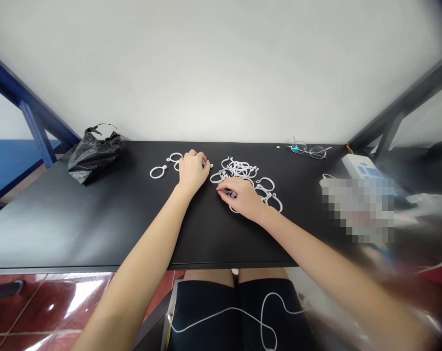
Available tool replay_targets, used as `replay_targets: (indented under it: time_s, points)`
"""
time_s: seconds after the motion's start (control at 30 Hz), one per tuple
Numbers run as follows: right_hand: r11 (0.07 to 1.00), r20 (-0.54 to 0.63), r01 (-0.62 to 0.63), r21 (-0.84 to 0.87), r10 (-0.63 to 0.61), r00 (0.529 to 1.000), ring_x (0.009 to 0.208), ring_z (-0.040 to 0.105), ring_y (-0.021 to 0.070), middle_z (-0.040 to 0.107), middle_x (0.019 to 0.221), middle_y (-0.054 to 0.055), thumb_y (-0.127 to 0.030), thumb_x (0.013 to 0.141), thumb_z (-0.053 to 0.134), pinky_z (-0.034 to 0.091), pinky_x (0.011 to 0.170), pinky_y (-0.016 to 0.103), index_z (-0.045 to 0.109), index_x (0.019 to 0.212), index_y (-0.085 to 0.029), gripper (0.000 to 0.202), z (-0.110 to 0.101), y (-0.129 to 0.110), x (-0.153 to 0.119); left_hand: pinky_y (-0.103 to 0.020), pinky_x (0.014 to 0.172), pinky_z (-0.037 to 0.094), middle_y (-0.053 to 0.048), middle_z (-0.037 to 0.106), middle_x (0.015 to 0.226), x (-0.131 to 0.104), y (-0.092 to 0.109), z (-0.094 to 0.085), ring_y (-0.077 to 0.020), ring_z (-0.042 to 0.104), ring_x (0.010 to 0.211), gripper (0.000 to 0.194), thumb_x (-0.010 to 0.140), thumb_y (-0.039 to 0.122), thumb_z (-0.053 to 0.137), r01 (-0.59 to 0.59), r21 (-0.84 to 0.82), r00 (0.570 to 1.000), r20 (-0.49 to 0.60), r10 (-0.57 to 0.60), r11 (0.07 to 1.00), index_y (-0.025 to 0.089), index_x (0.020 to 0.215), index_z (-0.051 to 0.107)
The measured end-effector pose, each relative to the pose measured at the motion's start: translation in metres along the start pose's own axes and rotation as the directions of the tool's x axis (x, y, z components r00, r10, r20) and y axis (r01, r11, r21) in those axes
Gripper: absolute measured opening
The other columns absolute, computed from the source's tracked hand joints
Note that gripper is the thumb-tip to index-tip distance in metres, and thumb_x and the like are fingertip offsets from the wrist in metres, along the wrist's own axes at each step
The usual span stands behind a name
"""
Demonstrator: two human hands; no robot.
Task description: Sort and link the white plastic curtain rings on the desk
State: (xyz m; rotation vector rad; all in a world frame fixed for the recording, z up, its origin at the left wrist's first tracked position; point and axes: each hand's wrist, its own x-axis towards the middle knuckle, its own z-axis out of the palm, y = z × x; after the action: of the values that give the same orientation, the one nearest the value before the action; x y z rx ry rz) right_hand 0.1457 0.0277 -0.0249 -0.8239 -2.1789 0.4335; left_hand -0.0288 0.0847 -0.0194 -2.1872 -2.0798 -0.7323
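White plastic curtain rings with small knobs at their ends lie on the black table. My left hand [193,170] is curled, palm down, and a small white ring end [211,166] peeks out by its thumb. Just left of that hand are a few separate rings, among them a closed-looking ring [157,172]. My right hand [241,195] bends over the near side of a heap of rings [239,168], thumb and fingers together around a ring that is mostly hidden. Several open rings, including one open ring [277,203], lie beside its wrist.
A crumpled black plastic bag [94,156] stands at the table's back left. Eyeglasses [309,149] rest near the wall, back right. A white and blue box [363,168] and a blurred-out item [360,204] lie at right. A white cable [221,312] crosses my lap.
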Motion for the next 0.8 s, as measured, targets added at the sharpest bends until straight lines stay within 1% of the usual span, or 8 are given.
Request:
replay_targets:
  time_s: [0.27,0.53,0.8]
  points:
    - [1.000,0.016,-0.019,0.006,0.019,1.000,0.078,0.064,0.0177,0.070,0.082,0.005,-0.010,0.085,0.056,0.052,0.077,0.033,0.065,0.080,-0.019,0.014,-0.0010,-0.0025,0.0007,-0.040,0.081,0.043,-0.011,0.061,0.099,-0.0001,0.0004,0.0005,-0.0289,0.057,0.097,0.018,0.089,0.029,0.049,-0.029,-0.018,1.000,0.006,0.029,0.999,0.020,0.087,0.065]
    - [1.000,0.072,-0.022,0.001,0.022,0.997,0.074,0.061,0.0163,0.065,0.078,0.003,-0.012,0.086,0.055,0.050,0.073,0.030,0.063,0.078,-0.019,0.014,-0.0041,-0.0075,0.0009,-0.039,0.082,0.043,-0.010,0.061,0.096,-0.0007,0.0022,0.0031,-0.0274,0.057,0.094,0.017,0.089,0.028,0.050,-0.050,-0.066,0.999,0.014,0.051,0.997,0.020,0.087,0.065]
    - [1.000,0.088,-0.010,0.013,0.009,0.996,0.073,0.059,0.0160,0.065,0.078,0.003,-0.010,0.085,0.056,0.048,0.072,0.029,0.063,0.078,-0.018,0.013,-0.0045,-0.0076,0.0010,-0.038,0.079,0.043,-0.009,0.063,0.088,-0.0019,0.0052,0.0070,-0.0262,0.058,0.087,0.017,0.088,0.027,0.050,-0.126,-0.082,0.992,0.012,0.127,0.989,0.020,0.084,0.064]
